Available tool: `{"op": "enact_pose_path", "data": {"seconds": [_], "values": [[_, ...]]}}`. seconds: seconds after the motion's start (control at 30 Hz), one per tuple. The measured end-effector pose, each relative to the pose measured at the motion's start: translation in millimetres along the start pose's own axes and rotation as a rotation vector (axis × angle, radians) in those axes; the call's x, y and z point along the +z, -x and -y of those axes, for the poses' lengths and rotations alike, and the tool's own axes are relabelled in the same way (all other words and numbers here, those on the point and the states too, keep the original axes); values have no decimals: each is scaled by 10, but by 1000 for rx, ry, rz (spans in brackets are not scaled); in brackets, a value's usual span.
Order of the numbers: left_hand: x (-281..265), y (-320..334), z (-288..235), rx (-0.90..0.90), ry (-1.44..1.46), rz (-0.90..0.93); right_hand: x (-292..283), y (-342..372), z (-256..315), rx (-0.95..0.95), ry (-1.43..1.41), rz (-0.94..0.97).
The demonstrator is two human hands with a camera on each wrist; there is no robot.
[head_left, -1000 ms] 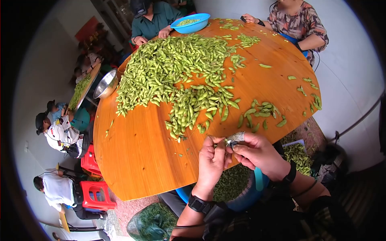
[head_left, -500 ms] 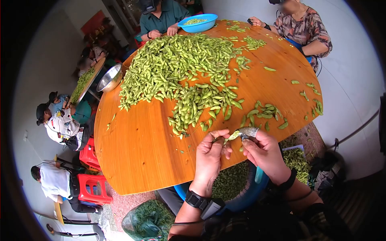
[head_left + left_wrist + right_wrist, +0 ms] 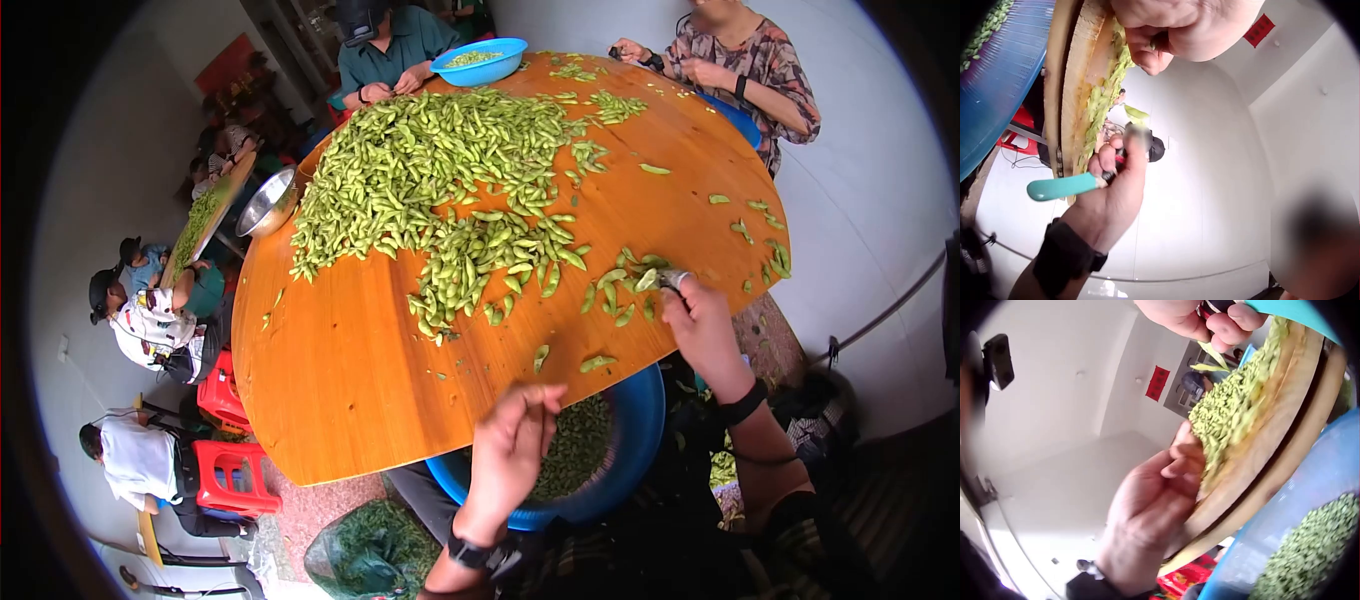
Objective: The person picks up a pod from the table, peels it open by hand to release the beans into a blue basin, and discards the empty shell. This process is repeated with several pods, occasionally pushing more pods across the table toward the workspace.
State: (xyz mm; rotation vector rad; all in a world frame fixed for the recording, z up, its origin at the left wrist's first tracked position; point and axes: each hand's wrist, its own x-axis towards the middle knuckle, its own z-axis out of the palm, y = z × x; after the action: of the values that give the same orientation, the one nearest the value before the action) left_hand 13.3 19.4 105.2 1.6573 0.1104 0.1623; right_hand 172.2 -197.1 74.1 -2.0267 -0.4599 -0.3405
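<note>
My right hand (image 3: pixel 705 335) reaches over the table's near right edge, a green soybean pod (image 3: pixel 648 280) at its fingertips beside a small cluster of pods (image 3: pixel 615 285). A grey wrap covers its index finger. Curled fingers of that same hand hold a tool with a teal handle (image 3: pixel 1063 187); its working end is hidden. My left hand (image 3: pixel 515 440) is lifted over the near rim of a blue basin (image 3: pixel 648 420), fingers loosely bent. Shelled green beans (image 3: pixel 575 455) lie in the basin. Two loose pods (image 3: pixel 597 364) rest at the table edge between my hands.
A large heap of pods (image 3: pixel 430 170) covers the far left of the wooden table (image 3: pixel 340 380). Two people sit across it, near a light-blue bowl (image 3: pixel 480 62). A steel bowl (image 3: pixel 268 203) stands at the left edge. Red stools (image 3: pixel 235 475) and a green sack (image 3: pixel 370 550) are lower left.
My hands were together over the table edge, working on a pod. They have separated: the right moved up and right to the small pod cluster, the left down toward the basin.
</note>
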Motion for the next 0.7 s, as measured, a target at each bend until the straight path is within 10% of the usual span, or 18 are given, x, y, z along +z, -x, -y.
{"op": "enact_pose_path", "data": {"seconds": [0.23, 0.33, 0.7], "values": [[-118, 340, 361, 308, -798, 68, -134, -59, -193, 243, -206, 53], [-28, 327, 299, 104, -853, -47, -197, -96, -49, 410, -372, 98], [302, -1373, 156, 234, -1051, -231, -206, -52, -144, 364, -465, 88]]}}
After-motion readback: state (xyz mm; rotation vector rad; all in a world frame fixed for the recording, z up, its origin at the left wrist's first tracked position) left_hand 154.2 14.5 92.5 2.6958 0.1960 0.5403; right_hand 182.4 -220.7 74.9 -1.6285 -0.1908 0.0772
